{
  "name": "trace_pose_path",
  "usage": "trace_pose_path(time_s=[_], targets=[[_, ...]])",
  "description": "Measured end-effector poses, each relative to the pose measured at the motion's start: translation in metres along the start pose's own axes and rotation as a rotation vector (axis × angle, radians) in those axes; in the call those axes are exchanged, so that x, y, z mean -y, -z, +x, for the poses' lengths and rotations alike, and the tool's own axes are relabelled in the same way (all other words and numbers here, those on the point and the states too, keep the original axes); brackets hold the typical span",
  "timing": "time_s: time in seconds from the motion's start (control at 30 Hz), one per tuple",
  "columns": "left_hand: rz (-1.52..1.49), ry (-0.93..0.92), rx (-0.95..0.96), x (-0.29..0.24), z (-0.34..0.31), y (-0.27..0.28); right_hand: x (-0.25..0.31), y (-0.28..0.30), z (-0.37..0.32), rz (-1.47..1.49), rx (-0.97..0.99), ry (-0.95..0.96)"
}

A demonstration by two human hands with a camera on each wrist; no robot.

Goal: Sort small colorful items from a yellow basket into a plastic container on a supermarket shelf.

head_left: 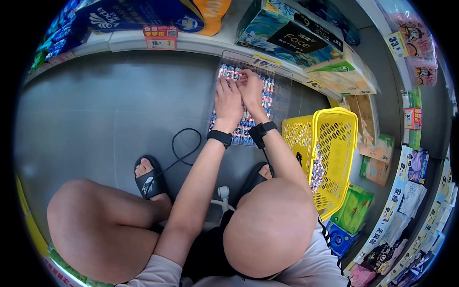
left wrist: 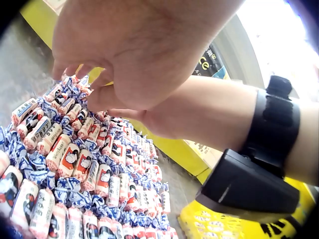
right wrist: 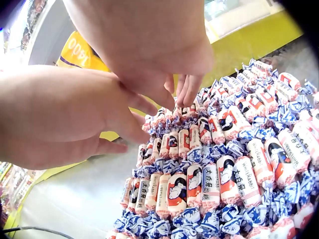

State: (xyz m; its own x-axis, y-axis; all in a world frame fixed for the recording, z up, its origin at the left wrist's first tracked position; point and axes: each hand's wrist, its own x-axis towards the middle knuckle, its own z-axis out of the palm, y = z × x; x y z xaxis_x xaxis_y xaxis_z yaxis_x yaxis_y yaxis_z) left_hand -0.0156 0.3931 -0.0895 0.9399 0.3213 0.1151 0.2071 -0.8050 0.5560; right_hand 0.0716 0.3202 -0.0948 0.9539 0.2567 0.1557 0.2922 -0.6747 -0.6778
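Wrapped candies (head_left: 245, 130) lie in tight rows inside a clear rectangular box (head_left: 282, 103) on the floor. My left hand (head_left: 228, 103) reaches to the far left part of the rows, its fingers lowered towards the candies; in the left wrist view, the left hand (left wrist: 134, 55) hides part of them. Beside it, the right hand (head_left: 251, 91) bends inward over the far rows. The right wrist view shows the right hand (right wrist: 154, 50) with thumb and fingertips around a candy at the end of a row (right wrist: 189, 112), partly hidden. White, red and blue wrappers (left wrist: 70, 159) fill the rows.
A yellow basket (head_left: 351, 143) with loose candies stands to the right of the box. Shelves with tissue packs (head_left: 291, 36) run behind and along the right. A black cable (head_left: 174, 153) loops over the floor near a sandalled foot (head_left: 150, 179).
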Motion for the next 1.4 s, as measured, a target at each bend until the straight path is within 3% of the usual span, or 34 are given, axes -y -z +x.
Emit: trace_pose_path(time_s=[0.2, 0.27, 0.3, 0.4, 0.53, 0.6, 0.67, 0.83, 0.93, 1.23, 1.4], targets=[[0.015, -0.086, -0.011, -0.004, 0.002, 0.02, 0.014, 0.031, -0.015, 0.12, -0.021, -0.052], [-0.058, -0.147, 0.175, -0.006, 0.006, 0.033, 0.016, 0.046, -0.023, 0.097, -0.023, 0.017], [-0.05, -0.221, 0.045, -0.006, 0.005, 0.033, 0.014, 0.054, -0.028, 0.114, -0.005, 0.03], [-0.166, -0.365, 0.031, -0.006, 0.008, 0.033, 0.028, 0.089, -0.048, 0.204, 0.071, 0.054], [-0.299, -0.496, 0.197, -0.029, 0.008, 0.057, 0.04, 0.137, -0.075, 0.043, 0.093, 0.143], [-0.353, -0.579, 0.144, -0.044, 0.002, 0.064, 0.043, 0.157, -0.09, 0.017, 0.069, 0.146], [-0.332, -0.637, 0.267, -0.061, -0.003, 0.072, 0.044, 0.175, -0.104, 0.012, 0.021, 0.129], [-0.424, -0.826, 0.301, -0.107, -0.021, 0.083, 0.049, 0.225, -0.139, -0.117, -0.087, 0.187], [-0.407, -0.841, 0.352, -0.136, -0.036, 0.097, 0.054, 0.261, -0.161, -0.245, -0.061, 0.188], [-0.365, -1.04, 0.33, -0.189, -0.074, 0.085, 0.04, 0.322, -0.209, -0.261, -0.05, 0.077], [-0.376, -1.082, 0.427, -0.222, -0.092, 0.075, 0.025, 0.346, -0.234, -0.296, -0.035, -0.053]])
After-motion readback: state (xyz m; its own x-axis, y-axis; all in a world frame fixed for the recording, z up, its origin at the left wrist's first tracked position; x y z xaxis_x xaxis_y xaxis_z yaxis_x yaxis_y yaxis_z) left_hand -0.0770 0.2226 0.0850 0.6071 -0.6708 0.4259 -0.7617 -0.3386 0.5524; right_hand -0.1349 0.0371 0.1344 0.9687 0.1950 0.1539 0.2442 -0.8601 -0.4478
